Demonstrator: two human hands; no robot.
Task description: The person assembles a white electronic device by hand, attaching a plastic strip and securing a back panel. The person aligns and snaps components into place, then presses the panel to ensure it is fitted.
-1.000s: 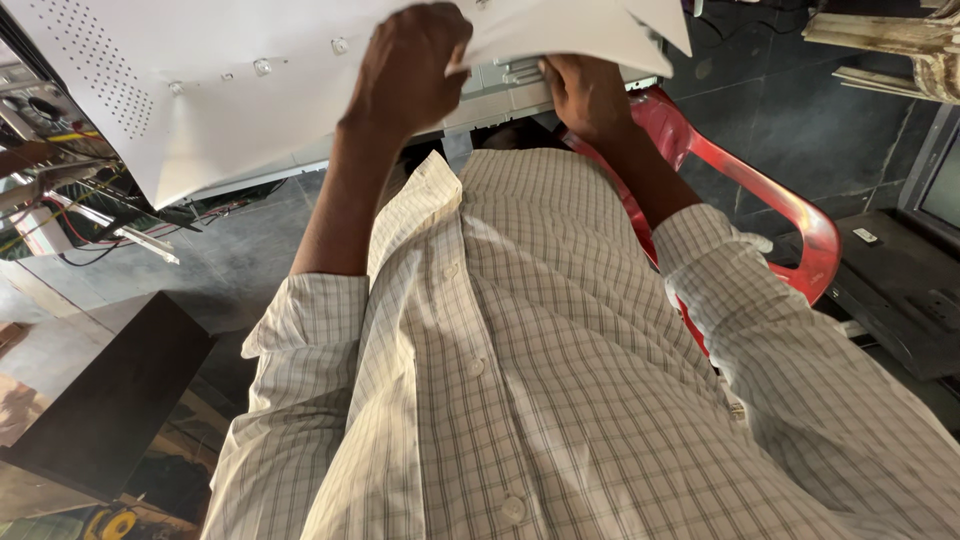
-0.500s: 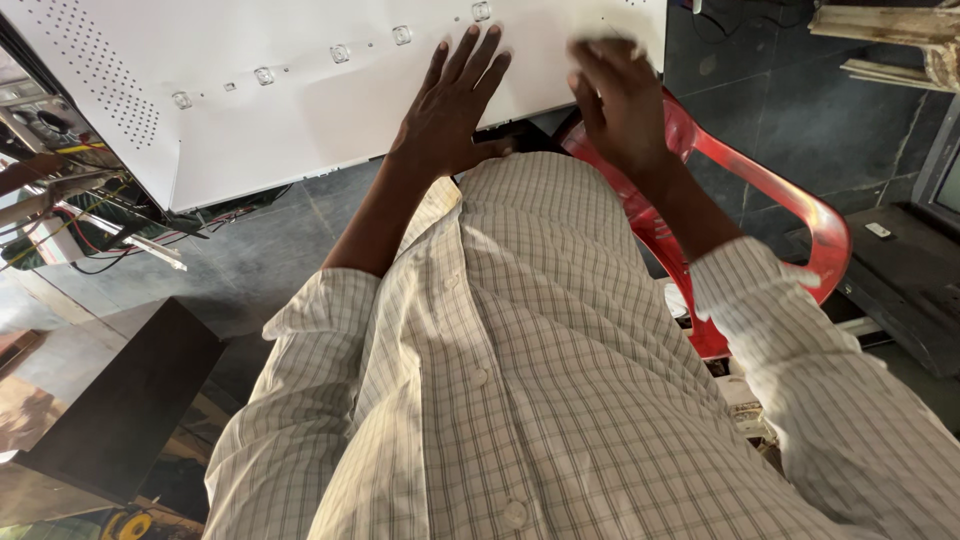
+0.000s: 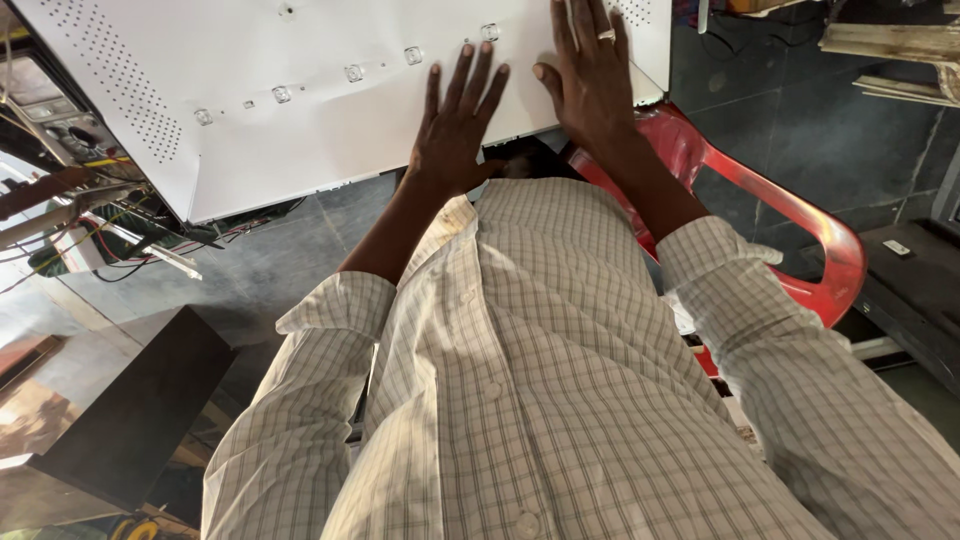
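Both my hands lie flat on the white panel (image 3: 300, 90), palms down, fingers spread, gripping nothing. Left hand (image 3: 455, 125) sits near the panel's lower edge, about midway along what shows; right hand (image 3: 590, 75) is just beside it, further up and toward the panel's right end, ring on one finger. Hands are close together but apart, not overlapping.

The panel lies straight ahead of me, past the chest of my checked shirt (image 3: 560, 380), its long axis running left to right across the view and tilted, left end lower in frame. Most of its length stretches away to the left of both hands, so the left hand is the nearer one to that long free end. A row of small square lenses (image 3: 350, 73) runs along the same axis, passing just above the left fingertips; perforated dots at the left corner.

Red plastic chair (image 3: 800, 220) sits under the right forearm, below the panel's right end. Loose wires (image 3: 110, 240) and a dark box (image 3: 130, 420) on the floor to the left. What carries the panel I cannot tell.
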